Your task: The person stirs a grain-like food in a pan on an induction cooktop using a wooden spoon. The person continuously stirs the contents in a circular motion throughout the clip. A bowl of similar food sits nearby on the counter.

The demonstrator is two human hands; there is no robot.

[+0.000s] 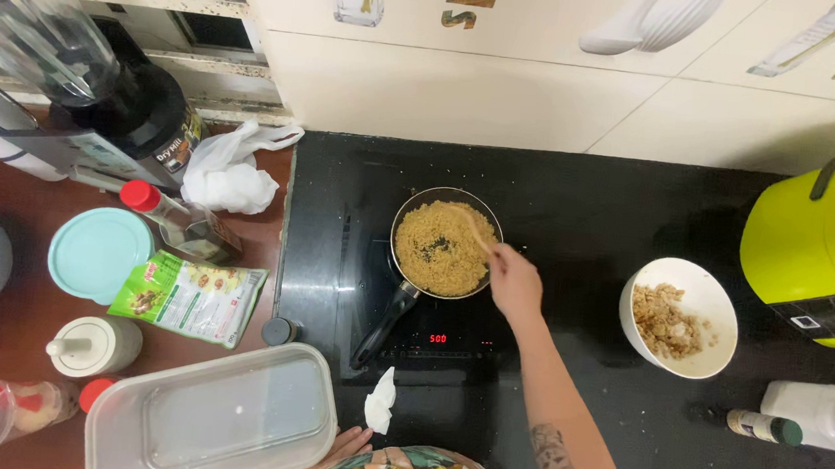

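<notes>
Resting at the bottom edge, closest to the lens, the left hand (pixel 342 447) is showing only its fingers past the patterned clothing, lying loosely spread against the corner of a clear lidded plastic container (pixel 214 416); nothing is visibly in its grasp, and the palm is being hidden, so how far it is curled is hard to judge. Just beside it a crumpled white tissue (pixel 381 399) is lying on the black cooktop (pixel 576 206). Further out, the right hand (pixel 514 279) is reaching over the rim of the frying pan (pixel 443 247), its fingers closing around the end of a wooden spatula (pixel 474 228) whose blade is sinking into golden-brown crumbly grains (pixel 433 255); the tip is blending with the food and is hard to make out. That pan is sitting in the middle of the cooktop, its dark handle pointing down and left toward the camera, above a small red display that is glowing. To the right a white bowl (pixel 678 317) is holding pale chunky pieces, and a lime-green appliance (pixel 809 242) is being cut off by the frame edge. On the left, on the wooden counter, a green food packet (pixel 188 297), a red-capped bottle (pixel 178 223), a teal lid (pixel 98 251) and a blender (pixel 86 74) are crowding together.
</notes>
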